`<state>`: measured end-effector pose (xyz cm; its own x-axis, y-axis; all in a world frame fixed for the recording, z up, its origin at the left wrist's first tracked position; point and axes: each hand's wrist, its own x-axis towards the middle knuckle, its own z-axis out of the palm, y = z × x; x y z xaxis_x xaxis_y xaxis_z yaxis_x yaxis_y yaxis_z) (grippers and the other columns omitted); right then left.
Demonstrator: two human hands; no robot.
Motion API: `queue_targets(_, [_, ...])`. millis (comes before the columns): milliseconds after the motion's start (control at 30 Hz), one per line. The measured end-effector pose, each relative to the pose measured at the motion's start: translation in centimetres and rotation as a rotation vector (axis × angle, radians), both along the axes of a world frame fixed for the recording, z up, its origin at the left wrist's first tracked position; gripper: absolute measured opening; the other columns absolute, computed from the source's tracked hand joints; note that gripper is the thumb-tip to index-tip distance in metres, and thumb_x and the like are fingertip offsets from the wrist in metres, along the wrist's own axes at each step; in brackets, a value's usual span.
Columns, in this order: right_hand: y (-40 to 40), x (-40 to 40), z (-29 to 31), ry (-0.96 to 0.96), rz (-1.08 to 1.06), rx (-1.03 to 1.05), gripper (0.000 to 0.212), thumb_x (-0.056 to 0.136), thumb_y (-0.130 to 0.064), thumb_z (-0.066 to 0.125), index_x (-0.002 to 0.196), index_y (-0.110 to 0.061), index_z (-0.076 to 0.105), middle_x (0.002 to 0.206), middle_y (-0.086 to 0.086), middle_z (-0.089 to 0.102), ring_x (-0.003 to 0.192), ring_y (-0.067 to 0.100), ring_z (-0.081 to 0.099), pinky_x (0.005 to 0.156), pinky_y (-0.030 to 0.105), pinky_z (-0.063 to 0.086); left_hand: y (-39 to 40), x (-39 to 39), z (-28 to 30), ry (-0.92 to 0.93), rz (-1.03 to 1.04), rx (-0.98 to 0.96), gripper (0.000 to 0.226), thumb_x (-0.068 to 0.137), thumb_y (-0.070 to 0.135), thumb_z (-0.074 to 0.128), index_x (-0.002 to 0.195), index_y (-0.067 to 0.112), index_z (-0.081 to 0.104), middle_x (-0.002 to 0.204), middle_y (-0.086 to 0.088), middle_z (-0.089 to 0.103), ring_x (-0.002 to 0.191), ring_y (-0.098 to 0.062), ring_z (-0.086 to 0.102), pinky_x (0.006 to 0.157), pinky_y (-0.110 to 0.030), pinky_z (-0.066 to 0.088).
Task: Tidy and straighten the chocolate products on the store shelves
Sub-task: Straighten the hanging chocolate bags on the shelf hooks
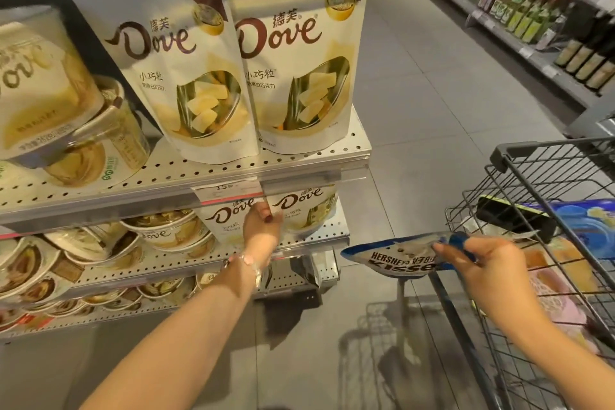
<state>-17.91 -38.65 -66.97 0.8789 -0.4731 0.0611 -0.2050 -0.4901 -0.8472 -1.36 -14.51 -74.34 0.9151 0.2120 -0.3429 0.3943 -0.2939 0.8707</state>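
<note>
1. At the far left, round clear plastic Dove tubs with cream lids [109, 130] were seen lying tipped on the perforated grey metal top shelf [206, 176], with more tubs heaped untidily on the shelf below [173, 236]; the leftmost ones were cut off by the frame edge.
2. Two tall cream Dove stand-up pouches with clear windows [186, 76] stood side by side on the top shelf, the left one leaning left.
3. On the second shelf, two smaller cream Dove pouches [299, 210] were partly hidden behind the price strip [229, 193]. The left hand [263, 230] was held against them, its fingers [264, 215] curled over the seam between the two; whether a pouch was actually pinched could not be told, since the fingertips were hidden behind the packs.
4. These pouches were judged light, soft and slippery, apt to flop or crumple; a hold on the stiff top seal or both side edges was thought best.
5. A flat blue and white Hershey's Kisses bag [406, 256] was held in mid-air between the shelf end and the wire shopping trolley [532, 210], pinched at its right edge by the right hand [482, 266].
6. The trolley's contents were blurred and partly cut off, and the bottles on the far aisle shelving [532, 10] were too small to read.
</note>
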Motion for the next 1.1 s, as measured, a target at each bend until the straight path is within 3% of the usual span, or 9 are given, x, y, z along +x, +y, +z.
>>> queue_targets(67, [0.9, 0.5, 1.0, 0.006, 0.026, -0.038, 0.046, 0.079, -0.011, 0.066, 0.04, -0.018, 0.043, 0.036, -0.007, 0.049, 0.046, 0.003, 0.053, 0.051, 0.012, 0.046, 0.5, -2.5, 1.1, -0.069, -0.086, 0.078, 0.015, 0.084, -0.001, 0.058, 0.088, 0.01, 0.048, 0.084, -0.003, 0.052, 0.079, -0.018, 0.053, 0.059, -0.011, 0.041])
queue_targets(200, [2.9, 1.8, 3.5, 0.085, 0.114, 0.028, 0.025, 0.082, 0.002, 0.062, 0.063, -0.013, 0.067, 0.074, 0.01, 0.067, 0.081, 0.031, 0.067, 0.075, 0.036, 0.057, 2.4, -7.4, 5.2, -0.185, -0.471, 0.143, 0.021, 0.081, 0.036, 0.065, 0.092, 0.023, 0.051, 0.096, 0.006, 0.056, 0.09, -0.007, 0.054, 0.078, -0.021, 0.044])
queue_targets(300, [4.8, 2.1, 7.1, 0.083, 0.175, -0.019, 0.012, 0.082, -0.003, 0.064, 0.075, 0.004, 0.071, 0.077, 0.02, 0.069, 0.075, 0.027, 0.064, 0.078, 0.039, 0.055, 3.0, -9.3, 10.5, -0.246, -0.693, 0.201, 0.059, 0.065, 0.051, 0.073, 0.114, 0.032, 0.046, 0.112, 0.023, 0.047, 0.104, 0.009, 0.045, 0.084, -0.008, 0.036])
queue_targets(400, [6.5, 1.9, 11.3, 0.057, 0.271, -0.027, 0.021, 0.081, -0.005, 0.066, 0.07, -0.022, 0.071, 0.062, -0.002, 0.067, 0.065, 0.007, 0.066, 0.066, 0.026, 0.056, 3.3, -9.5, 15.3, -0.307, -0.819, 0.188, 0.064, 0.065, 0.042, 0.08, 0.122, 0.031, 0.051, 0.118, 0.021, 0.053, 0.108, 0.009, 0.048, 0.089, -0.005, 0.035])
queue_targets(467, [7.7, 1.6, 14.3, 0.074, 0.318, -0.003, 0.042, 0.081, -0.005, 0.066, 0.06, -0.041, 0.062, 0.059, -0.016, 0.062, 0.059, -0.005, 0.061, 0.06, 0.015, 0.052, 3.6, -9.3, 18.7, -0.341, -0.838, 0.179, 0.048, 0.074, 0.029, 0.077, 0.118, 0.028, 0.059, 0.114, 0.017, 0.061, 0.103, 0.009, 0.054, 0.086, -0.006, 0.04])
queue_targets(567, [9.3, 1.5, 18.6, 0.079, 0.32, 0.102, 0.048, 0.081, -0.002, 0.065, 0.044, -0.034, 0.062, 0.054, -0.018, 0.063, 0.06, -0.007, 0.061, 0.064, 0.015, 0.053, 4.8, -9.4, 23.9, -0.391, -0.807, 0.2, 0.026, 0.083, 0.018, 0.068, 0.108, 0.023, 0.069, 0.089, 0.019, 0.066, 0.079, 0.012, 0.059, 0.07, -0.009, 0.046])
queue_targets(733, [10.5, 0.3, 26.3, 0.071, 0.552, 0.058, 0.016, 0.078, -0.013, 0.071, 0.094, -0.016, 0.069, 0.092, 0.002, 0.072, 0.085, 0.013, 0.067, 0.075, 0.025, 0.056, 7.8, -10.6, 32.1, -0.435, -0.782, 0.159, 0.018, 0.085, 0.011, 0.064, 0.079, 0.025, 0.073, 0.056, 0.017, 0.062, 0.055, 0.004, 0.055, 0.052, -0.011, 0.039])
queue_targets(867, [10.2, -0.8, 31.5, 0.076, 0.553, 0.138, 0.049, 0.069, -0.018, 0.078, 0.112, -0.03, 0.059, 0.103, 0.0, 0.069, 0.09, 0.012, 0.068, 0.077, 0.033, 0.058, 10.2, -11.7, 38.6, -0.406, -0.788, 0.072, 0.031, 0.086, 0.007, 0.061, 0.069, 0.032, 0.067, 0.063, 0.021, 0.069, 0.061, 0.002, 0.063, 0.055, -0.013, 0.046])
queue_targets(1100, [12.5, -2.1, 39.5, -0.033, 0.623, 0.337, 0.034, 0.076, 0.0, 0.069, 0.108, -0.01, 0.062, 0.102, 0.003, 0.073, 0.095, 0.019, 0.069, 0.076, 0.031, 0.057, 13.5, -12.0, 49.2, -0.583, -0.72, 0.026, 0.012, 0.086, 0.01, 0.062, 0.085, 0.008, 0.074, 0.086, -0.007, 0.074, 0.084, -0.026, 0.069, 0.075, -0.052, 0.054])
